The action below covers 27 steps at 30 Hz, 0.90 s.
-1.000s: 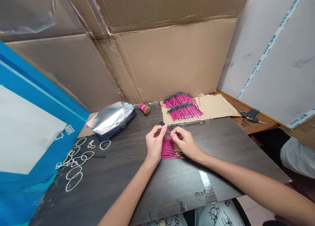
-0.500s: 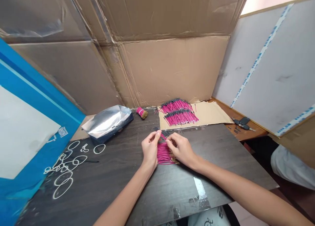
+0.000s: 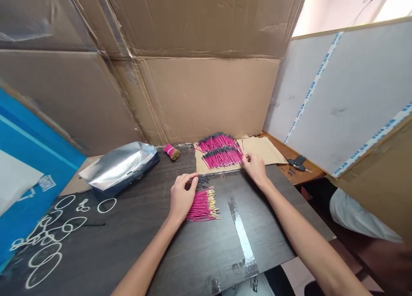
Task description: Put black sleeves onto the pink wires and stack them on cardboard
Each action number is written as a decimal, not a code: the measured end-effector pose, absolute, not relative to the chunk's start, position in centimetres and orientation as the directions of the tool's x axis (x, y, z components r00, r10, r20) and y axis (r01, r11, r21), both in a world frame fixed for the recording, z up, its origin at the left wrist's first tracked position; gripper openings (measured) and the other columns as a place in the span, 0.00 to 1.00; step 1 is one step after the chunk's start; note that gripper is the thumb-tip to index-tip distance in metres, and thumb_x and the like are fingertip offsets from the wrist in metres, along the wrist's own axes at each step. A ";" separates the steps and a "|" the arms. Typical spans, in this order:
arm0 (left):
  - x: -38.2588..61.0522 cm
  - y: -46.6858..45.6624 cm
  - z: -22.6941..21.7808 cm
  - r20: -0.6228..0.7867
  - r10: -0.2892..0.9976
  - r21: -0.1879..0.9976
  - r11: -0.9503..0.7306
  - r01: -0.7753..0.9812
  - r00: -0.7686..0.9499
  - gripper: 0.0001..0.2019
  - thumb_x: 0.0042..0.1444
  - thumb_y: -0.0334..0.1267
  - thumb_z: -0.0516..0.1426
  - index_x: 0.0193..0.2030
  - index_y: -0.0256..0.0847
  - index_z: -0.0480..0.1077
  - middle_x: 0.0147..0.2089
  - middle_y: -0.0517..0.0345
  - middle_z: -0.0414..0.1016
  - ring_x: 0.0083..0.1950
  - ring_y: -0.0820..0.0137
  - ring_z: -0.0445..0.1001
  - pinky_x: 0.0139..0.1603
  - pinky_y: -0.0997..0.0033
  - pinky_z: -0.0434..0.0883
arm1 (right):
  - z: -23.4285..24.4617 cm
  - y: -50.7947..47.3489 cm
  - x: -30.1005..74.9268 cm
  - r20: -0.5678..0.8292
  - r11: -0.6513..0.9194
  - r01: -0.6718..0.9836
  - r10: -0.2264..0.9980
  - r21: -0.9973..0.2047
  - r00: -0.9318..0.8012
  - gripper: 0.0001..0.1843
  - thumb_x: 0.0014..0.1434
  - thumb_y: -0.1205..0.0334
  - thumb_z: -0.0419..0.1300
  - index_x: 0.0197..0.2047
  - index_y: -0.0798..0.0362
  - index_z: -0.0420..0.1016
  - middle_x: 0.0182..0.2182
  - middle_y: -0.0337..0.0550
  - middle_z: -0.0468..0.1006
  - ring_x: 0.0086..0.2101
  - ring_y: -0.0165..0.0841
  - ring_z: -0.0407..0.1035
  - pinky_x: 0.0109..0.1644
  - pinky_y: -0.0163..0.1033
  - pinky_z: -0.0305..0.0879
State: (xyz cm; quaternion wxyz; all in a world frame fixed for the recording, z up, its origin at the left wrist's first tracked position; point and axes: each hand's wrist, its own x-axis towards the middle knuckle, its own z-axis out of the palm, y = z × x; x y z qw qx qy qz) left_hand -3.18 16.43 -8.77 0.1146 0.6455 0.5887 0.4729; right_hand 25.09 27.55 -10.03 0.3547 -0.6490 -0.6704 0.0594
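My left hand (image 3: 181, 196) rests on the dark board, fingers curled loosely, its palm edge against a fan of pink wires with gold tips (image 3: 203, 205). My right hand (image 3: 255, 167) is stretched out to the far pile of pink wires with black ends (image 3: 221, 157) lying on a cardboard sheet (image 3: 262, 148); its fingertips touch the pile's right end and look pinched, though what they hold is too small to see. A second row of such wires (image 3: 216, 141) lies just behind. A few small black sleeves (image 3: 202, 182) lie between my hands.
A silver foil bag (image 3: 119, 163) lies at the left, a small bound pink bundle (image 3: 171, 151) behind it. White rubber rings (image 3: 51, 233) are scattered at the near left. Cardboard walls stand behind, a white panel at the right, a blue box at the left. Keys (image 3: 298, 162) lie at the right.
My right hand left the near fan of wires and reached forward to the far pile. My left hand let go of the single wire and stayed by the fan. The view shifted right.
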 end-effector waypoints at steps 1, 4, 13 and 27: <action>-3.2 16.4 -8.8 0.499 0.859 0.669 -0.301 0.680 -0.111 0.12 0.66 0.43 0.55 0.44 0.43 0.80 0.42 0.54 0.80 0.48 0.61 0.74 0.50 0.60 0.70 | -10.3 27.9 25.5 0.387 0.137 0.837 0.917 -0.529 0.094 0.12 0.64 0.63 0.55 0.31 0.53 0.76 0.33 0.47 0.81 0.34 0.37 0.73 0.39 0.36 0.58; -3.4 16.4 -8.7 0.544 0.838 0.583 -0.353 0.732 -0.030 0.12 0.67 0.39 0.53 0.42 0.42 0.78 0.41 0.54 0.80 0.48 0.61 0.73 0.53 0.59 0.70 | -10.9 28.2 26.0 0.356 0.116 0.853 0.931 -0.508 0.085 0.11 0.62 0.64 0.56 0.30 0.53 0.77 0.30 0.46 0.81 0.32 0.36 0.72 0.36 0.36 0.56; -4.1 16.7 -9.3 0.541 0.828 0.439 -0.428 0.790 0.148 0.12 0.67 0.34 0.52 0.42 0.41 0.77 0.42 0.52 0.79 0.49 0.60 0.71 0.55 0.55 0.70 | -11.3 28.6 26.3 0.344 0.103 0.880 0.936 -0.464 0.072 0.10 0.63 0.63 0.57 0.32 0.53 0.77 0.32 0.47 0.81 0.33 0.36 0.73 0.37 0.36 0.56; -4.1 16.9 -8.9 0.475 0.844 0.402 -0.461 0.791 0.250 0.12 0.64 0.37 0.53 0.40 0.43 0.79 0.40 0.51 0.80 0.46 0.59 0.72 0.53 0.56 0.68 | -10.9 28.3 27.3 0.423 0.111 0.888 0.900 -0.446 0.100 0.16 0.69 0.55 0.55 0.47 0.54 0.80 0.45 0.55 0.78 0.48 0.46 0.68 0.48 0.44 0.62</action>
